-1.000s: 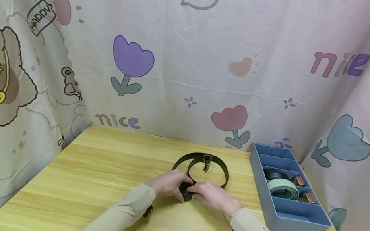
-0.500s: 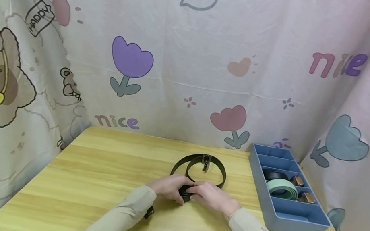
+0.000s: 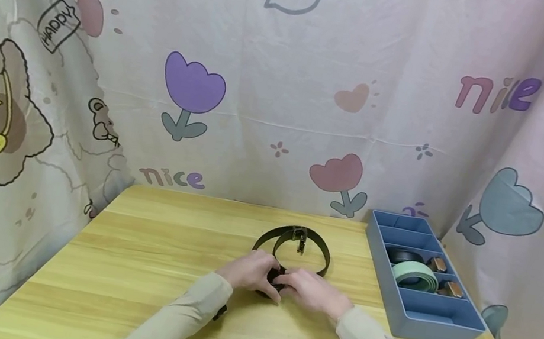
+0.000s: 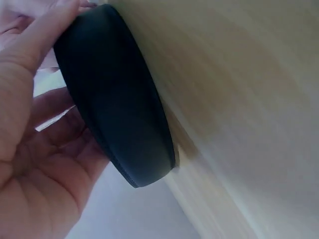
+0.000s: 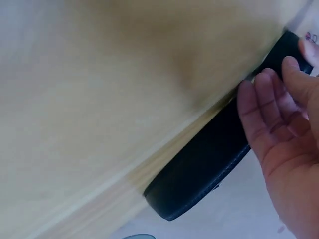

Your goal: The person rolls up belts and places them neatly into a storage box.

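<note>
A black belt [image 3: 325,251] stands on edge on the table, its strap forming wide loops beyond both hands. The metal buckle [image 3: 301,241] is at the far side of the loops. At the near end is a small tight coil, partly hidden by the fingers. My left hand [image 3: 249,271] holds this coil from the left; in the left wrist view the thumb lies along the belt [image 4: 112,99] with fingers curled behind. My right hand [image 3: 313,291] pinches the coil from the right, and the strap [image 5: 199,164] runs past its fingers in the right wrist view.
A blue-grey divided box [image 3: 389,306] stands at the table's right. It holds a rolled mint-green belt [image 3: 414,272], a rolled black belt [image 3: 404,256] and brown-gold buckles [image 3: 452,289]. A printed curtain [image 3: 266,72] hangs behind the wooden table [image 3: 137,267].
The large loop's right side and the buckle have shifted slightly left. My left thumb has moved a little right along the near side of the coil. The right hand stays nearly in place.
</note>
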Tool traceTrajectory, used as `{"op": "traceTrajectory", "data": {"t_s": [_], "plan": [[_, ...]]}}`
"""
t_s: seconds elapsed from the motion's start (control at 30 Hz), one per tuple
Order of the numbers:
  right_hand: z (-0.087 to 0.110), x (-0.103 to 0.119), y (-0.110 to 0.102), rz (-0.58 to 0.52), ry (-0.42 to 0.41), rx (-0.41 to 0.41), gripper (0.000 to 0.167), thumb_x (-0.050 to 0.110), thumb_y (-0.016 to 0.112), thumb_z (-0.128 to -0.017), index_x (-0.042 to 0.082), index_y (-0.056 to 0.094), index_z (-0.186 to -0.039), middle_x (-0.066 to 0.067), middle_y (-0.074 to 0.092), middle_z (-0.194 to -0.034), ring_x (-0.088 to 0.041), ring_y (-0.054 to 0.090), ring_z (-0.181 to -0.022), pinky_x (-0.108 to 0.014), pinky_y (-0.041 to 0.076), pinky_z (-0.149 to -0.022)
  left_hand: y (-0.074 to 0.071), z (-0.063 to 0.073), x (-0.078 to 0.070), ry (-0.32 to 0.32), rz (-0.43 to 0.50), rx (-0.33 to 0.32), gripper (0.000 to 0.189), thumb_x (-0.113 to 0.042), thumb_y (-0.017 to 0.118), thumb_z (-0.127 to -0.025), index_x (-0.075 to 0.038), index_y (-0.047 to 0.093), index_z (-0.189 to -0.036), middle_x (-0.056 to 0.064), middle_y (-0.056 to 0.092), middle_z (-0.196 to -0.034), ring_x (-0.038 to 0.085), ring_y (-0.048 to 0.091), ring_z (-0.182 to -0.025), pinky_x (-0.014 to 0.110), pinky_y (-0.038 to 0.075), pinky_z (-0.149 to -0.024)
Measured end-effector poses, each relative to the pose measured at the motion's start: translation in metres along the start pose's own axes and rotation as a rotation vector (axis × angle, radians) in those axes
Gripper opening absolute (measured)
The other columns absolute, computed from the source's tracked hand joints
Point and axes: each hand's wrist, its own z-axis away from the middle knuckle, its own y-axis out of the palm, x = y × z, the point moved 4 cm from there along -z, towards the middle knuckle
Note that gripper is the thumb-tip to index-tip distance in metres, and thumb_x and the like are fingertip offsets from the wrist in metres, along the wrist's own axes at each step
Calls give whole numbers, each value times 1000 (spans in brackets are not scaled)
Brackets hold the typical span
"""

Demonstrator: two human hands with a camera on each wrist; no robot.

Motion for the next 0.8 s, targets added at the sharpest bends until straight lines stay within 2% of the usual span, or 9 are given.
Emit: {"op": "traceTrajectory", "data": {"t_s": [0.13,0.23,0.3,0.4,0.53,0.63,0.7,0.8], "plan": [[0,-2,-1,-18,-37,-2,19,17,65,-93,18,71,-112,2,70,-107,-6,65,-100,-22,51,-89,2,1,0,34,-4,70,48,-31,88,-70,-19,71,-113,-11,70,-100,-1,58,-82,18,48,-79],[2,-4,-1,-29,-34,-10,20,19,64,-94,19,71,-113,3,70,-110,-7,65,-104,-23,51,-91,1,3,2,23,-9,110,57,-22,87,-73,-19,66,-125,-9,69,-112,3,58,-96,23,47,-90],[3,-5,-1,-25,-16,-8,21,20,63,-95,20,70,-114,4,70,-111,-7,65,-105,-24,51,-92,-1,4,3,9,-24,108,60,-22,87,-73,-20,65,-128,-9,68,-116,5,56,-100,25,46,-93],[5,-8,-3,-17,30,-39,22,18,64,-95,22,70,-115,6,69,-111,-7,65,-103,-27,52,-90,-3,4,4,-5,-32,93,54,-25,87,-72,-19,68,-122,-7,69,-111,6,57,-95,25,47,-89],[3,-12,-11,-4,120,-194,18,15,65,-94,21,69,-110,8,68,-105,-7,65,-94,-30,54,-82,-4,4,6,-1,-39,75,53,-27,88,-70,-14,69,-117,-4,70,-104,4,58,-87,22,48,-83],[1,-17,-15,69,187,-286,19,17,68,-92,18,67,-111,6,66,-99,-9,65,-83,-28,53,-68,-5,3,7,-5,-43,65,59,-27,89,-68,-11,68,-120,-2,71,-107,4,59,-88,22,49,-84],[0,-20,-15,133,218,-288,14,19,71,-89,17,68,-103,6,65,-89,-10,62,-72,-26,48,-57,-6,4,8,-9,-43,62,61,-28,89,-68,-9,68,-122,0,71,-110,5,60,-90,22,49,-85],[1,-25,-15,216,260,-237,4,21,73,-87,19,70,-88,7,65,-76,-10,59,-64,-26,41,-50,-7,5,10,-10,-29,51,60,-29,90,-66,-7,69,-118,1,72,-109,5,61,-89,21,50,-83]]}}
